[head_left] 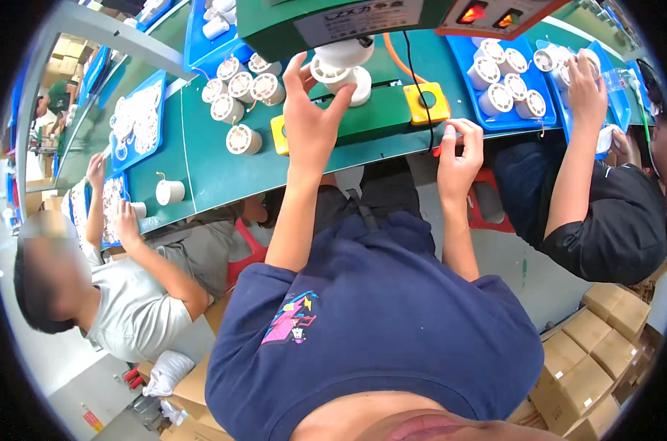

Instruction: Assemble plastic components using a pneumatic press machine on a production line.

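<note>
My left hand (pixel 315 110) reaches up under the green machine (pixel 275 29). Its thumb and fingers close round a white slotted round housing (pixel 330 72), directly below the machine's white round head (pixel 348 53). Touching the housing's right side is a white disc-shaped part (pixel 361 87). At the table's front edge, my right hand (pixel 462 151) has its fingers curled in toward the thumb; what they hold, if anything, I cannot make out. A small red piece (pixel 436 151) shows beside its fingers. Just beyond sits a yellow button box (pixel 427 103) with a black round button.
Several white cylindrical housings (pixel 243 140) with wires stand left of the machine. More fill a blue tray (pixel 543 121) at the right. A black cable (pixel 420 92) hangs beside the yellow box. Co-workers sit on both sides, a grey sleeve (pixel 127 275) left and a black sleeve (pixel 613 220) right.
</note>
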Available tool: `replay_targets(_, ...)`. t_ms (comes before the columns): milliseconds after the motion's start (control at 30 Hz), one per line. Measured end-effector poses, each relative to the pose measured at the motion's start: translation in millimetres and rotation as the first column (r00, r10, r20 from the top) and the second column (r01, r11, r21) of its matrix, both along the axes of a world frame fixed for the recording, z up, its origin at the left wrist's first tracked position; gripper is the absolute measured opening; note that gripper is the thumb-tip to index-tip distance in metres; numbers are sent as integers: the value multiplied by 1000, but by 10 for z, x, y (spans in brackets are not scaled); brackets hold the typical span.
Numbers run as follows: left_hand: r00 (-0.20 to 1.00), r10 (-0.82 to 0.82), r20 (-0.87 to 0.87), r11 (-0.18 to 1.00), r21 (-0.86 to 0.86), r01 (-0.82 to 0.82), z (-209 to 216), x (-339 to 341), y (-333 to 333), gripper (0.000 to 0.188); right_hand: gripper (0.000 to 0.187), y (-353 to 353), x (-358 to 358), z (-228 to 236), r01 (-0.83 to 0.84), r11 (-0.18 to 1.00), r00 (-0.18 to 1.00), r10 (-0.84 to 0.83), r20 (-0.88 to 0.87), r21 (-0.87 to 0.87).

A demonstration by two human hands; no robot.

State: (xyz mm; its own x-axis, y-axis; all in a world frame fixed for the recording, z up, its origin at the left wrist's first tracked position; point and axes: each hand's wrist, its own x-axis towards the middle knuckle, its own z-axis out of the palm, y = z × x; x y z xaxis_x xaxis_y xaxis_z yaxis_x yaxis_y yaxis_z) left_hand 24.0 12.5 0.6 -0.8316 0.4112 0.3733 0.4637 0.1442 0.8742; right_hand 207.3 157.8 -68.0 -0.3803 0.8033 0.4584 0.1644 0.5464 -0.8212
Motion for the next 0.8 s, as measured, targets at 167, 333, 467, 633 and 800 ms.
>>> replay_targets(167, 999, -40, -19, 998, -42, 39, 27, 36, 131, 77, 10, 2, 36, -55, 5, 1000, 1000, -5, 10, 8)
replay_targets(333, 998, -35, -53, 999, -41, 33, -25, 56, 130, 76, 10, 11, 16, -67, 10, 1000, 1000, -10, 15, -3)
replay_targets(467, 993, -21, -112, 995, -98, 10, -85, 57, 89, 77, 14, -9, -18, -56, 2, 999, 1000, -3, 21, 35)
replay_targets(633, 989, 31, -144, 989, -140, -52, -53, 121, -58, 76, 21, 62, -206, 85, -56, 981, 998, 48, 47, 186)
replay_targets(800, 927, 78, -367, 900, -375, -224, -444, 155, -843, 56, 23, 141, -283, 121, -120, 959, 970, 59, 235, 255)
